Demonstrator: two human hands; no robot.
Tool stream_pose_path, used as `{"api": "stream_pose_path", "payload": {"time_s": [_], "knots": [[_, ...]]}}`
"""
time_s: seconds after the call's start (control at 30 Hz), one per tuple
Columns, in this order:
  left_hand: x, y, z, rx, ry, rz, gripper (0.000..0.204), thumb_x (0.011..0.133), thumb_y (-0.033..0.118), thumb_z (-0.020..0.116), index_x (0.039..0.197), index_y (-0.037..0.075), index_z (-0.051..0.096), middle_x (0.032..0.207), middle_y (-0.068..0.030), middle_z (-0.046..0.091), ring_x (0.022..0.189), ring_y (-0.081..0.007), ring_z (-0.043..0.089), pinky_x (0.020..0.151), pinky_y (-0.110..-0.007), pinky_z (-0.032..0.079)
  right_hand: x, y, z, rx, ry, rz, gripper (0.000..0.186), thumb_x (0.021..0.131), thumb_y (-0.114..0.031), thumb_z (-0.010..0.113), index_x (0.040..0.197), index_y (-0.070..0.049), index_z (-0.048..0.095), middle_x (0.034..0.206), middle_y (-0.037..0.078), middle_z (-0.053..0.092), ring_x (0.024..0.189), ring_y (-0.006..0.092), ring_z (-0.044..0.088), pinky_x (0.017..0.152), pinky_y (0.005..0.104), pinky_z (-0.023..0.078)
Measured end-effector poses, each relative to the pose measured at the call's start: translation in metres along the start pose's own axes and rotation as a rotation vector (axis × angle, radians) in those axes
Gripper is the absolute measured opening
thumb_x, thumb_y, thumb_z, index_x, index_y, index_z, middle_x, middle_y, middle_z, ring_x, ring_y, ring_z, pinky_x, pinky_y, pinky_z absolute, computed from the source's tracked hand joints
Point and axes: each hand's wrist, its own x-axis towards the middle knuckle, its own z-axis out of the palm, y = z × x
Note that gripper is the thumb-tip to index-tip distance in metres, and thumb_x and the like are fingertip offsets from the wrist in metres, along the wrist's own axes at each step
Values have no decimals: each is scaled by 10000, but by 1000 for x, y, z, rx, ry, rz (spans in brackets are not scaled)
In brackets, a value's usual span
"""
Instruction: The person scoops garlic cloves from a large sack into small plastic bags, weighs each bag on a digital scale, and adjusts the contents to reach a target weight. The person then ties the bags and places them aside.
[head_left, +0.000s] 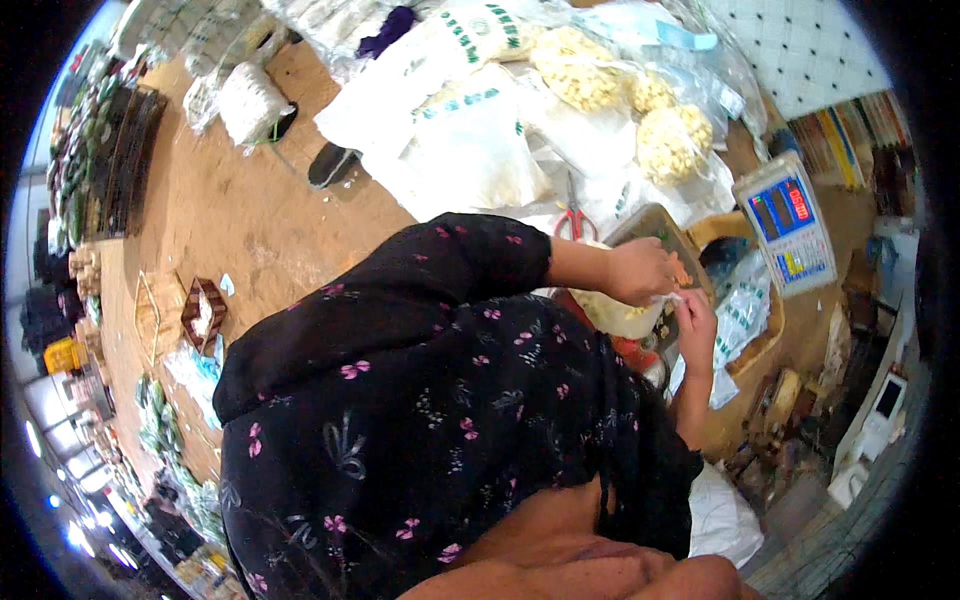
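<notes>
My left hand (pixel 645 272) reaches in from the left, its fingers curled together over the neck of a clear plastic bag. Close by on its right, my right hand (pixel 695 315) pinches the same gathered plastic, the two hands almost touching. Below them hangs the plastic bag (pixel 618 316) with pale yellow pieces inside, likely peeled garlic cloves. Under and behind the hands lies a grey tray (pixel 650 222). Red-handled scissors (pixel 574 222) rest just beyond my left forearm.
Filled clear bags of pale cloves (pixel 675 143) lie on white printed plastic sacks (pixel 470 140) at the back. A digital scale (pixel 785 225) stands to the right, beside a basket (pixel 768 335) with plastic bags in it. At left are a hexagonal box (pixel 204 316) and stacked crates (pixel 125 160).
</notes>
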Motion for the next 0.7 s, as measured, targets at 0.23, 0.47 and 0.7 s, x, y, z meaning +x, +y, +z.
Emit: {"api": "stream_pose_path", "payload": {"time_s": [0.23, 0.47, 0.7], "knots": [[-65, -15, 42, -366, -137, -433, 256, 819, 312, 562, 739, 68, 570, 759, -139, 557, 725, -334, 554, 643, -439, 422, -17, 71, 4, -126, 11, 92, 196, 842, -190, 519, 827, -2, 573, 772, 156, 523, 749, 325, 520, 659, 389, 412], [-133, -33, 44, -502, -329, -844, 347, 857, 368, 536, 783, 31, 571, 672, -170, 540, 637, -294, 523, 626, -379, 425, -39, 148, 47, -80, -41, 229, 159, 802, -191, 563, 785, -33, 577, 732, 157, 500, 732, 317, 502, 640, 385, 399], [-100, -26, 16, -1069, -160, -952, 350, 902, 352, 488, 888, 24, 609, 894, -33, 574, 833, -123, 498, 732, -274, 401, -40, 97, 27, 402, 91, 145, 187, 822, -170, 558, 770, 5, 598, 814, 65, 530, 809, 205, 533, 742, 307, 415]]}}
